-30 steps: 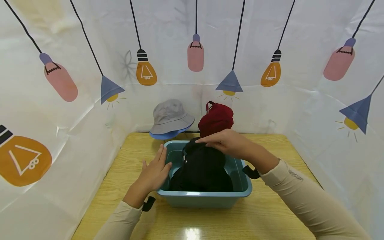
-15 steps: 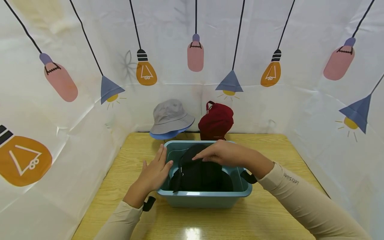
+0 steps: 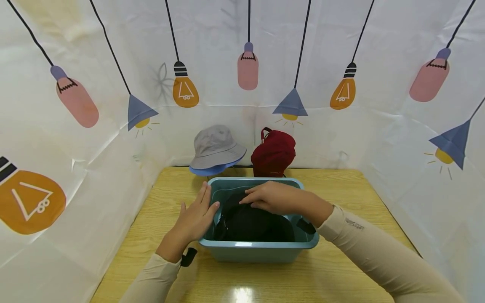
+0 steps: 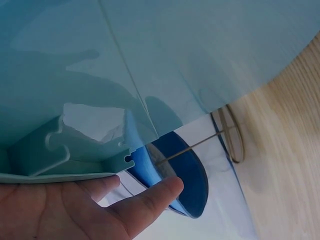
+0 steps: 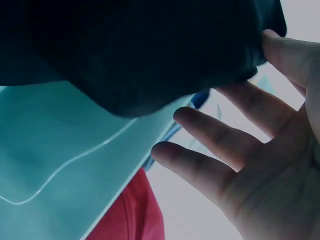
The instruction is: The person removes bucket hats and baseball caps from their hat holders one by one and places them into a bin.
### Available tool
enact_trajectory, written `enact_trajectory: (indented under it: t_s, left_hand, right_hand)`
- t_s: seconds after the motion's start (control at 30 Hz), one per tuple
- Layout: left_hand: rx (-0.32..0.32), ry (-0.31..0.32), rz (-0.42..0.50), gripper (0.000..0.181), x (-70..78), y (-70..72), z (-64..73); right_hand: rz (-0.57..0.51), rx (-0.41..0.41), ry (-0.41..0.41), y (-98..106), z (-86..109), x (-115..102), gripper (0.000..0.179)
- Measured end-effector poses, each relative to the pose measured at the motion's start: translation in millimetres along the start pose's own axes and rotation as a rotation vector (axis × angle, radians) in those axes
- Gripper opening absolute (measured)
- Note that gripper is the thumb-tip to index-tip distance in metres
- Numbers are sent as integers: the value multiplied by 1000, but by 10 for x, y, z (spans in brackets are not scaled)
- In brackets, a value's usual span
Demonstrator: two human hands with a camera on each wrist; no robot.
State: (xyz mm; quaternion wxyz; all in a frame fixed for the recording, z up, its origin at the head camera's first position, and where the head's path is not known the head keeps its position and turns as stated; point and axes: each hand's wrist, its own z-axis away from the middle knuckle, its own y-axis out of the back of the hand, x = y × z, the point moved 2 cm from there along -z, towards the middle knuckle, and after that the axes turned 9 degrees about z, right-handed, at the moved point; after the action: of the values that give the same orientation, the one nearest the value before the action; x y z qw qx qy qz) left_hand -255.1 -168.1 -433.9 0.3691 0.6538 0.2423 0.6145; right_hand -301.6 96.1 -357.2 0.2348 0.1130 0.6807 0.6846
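Observation:
A black cap (image 3: 250, 223) lies low inside the teal basin (image 3: 257, 245), its lower part hidden by the front wall. My right hand (image 3: 274, 197) is over the basin at the cap's upper edge. In the right wrist view, the thumb (image 5: 287, 55) touches the dark fabric, the index fingertip is hidden behind it, and the other fingers are spread. My left hand (image 3: 195, 216) rests against the basin's left rim with straight fingers. The left wrist view shows its palm (image 4: 55, 212) right at the rim.
Behind the basin, a grey bucket hat (image 3: 216, 145) with a blue underside hangs tilted on a wire stand (image 4: 234, 135). To its right is a red cap (image 3: 273, 153) with a strap loop on top. All stand on a wooden table (image 3: 341, 189) before a white printed backdrop (image 3: 227, 54).
The black cap has sunk from above the basin's back rim to down inside it. My right hand has moved lower and slightly left with its fingers near the cap. The left hand stays put.

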Motion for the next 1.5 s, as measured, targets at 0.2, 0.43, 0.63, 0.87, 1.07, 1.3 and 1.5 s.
enact_trajectory:
  t_s: [0.2,0.43,0.63,0.87,1.07,1.3,1.5]
  left_hand:
    - [-6,-7,7,85,2,-5,7]
    - [-2,-8,9,83,-1,1,8]
    - [7,-9,10,77,-16,3,-1]
    - [4,-9,6,83,-33,-6,0]
    - [2,-12,15,83,-23,4,8]
    - [-3,-11,22,83,-10,11,18]
    - [-9,-3,21,88,-9,5,14]
  right_hand:
    - [56,-114,-29,-112,-47,-13,37]
    - [61,-160,-57,-150,-74,-12,50]
    - [84,-198,-38,-161,-149,-16,59]
    - [131,-296,23,-339,-323,-8,62]
    - [159,-331,39,-482,-423,-21,63]
    - [145,-381,23,-567,-445,-47,65]
    - [108,-448,-67,-643,-434,-44,77]
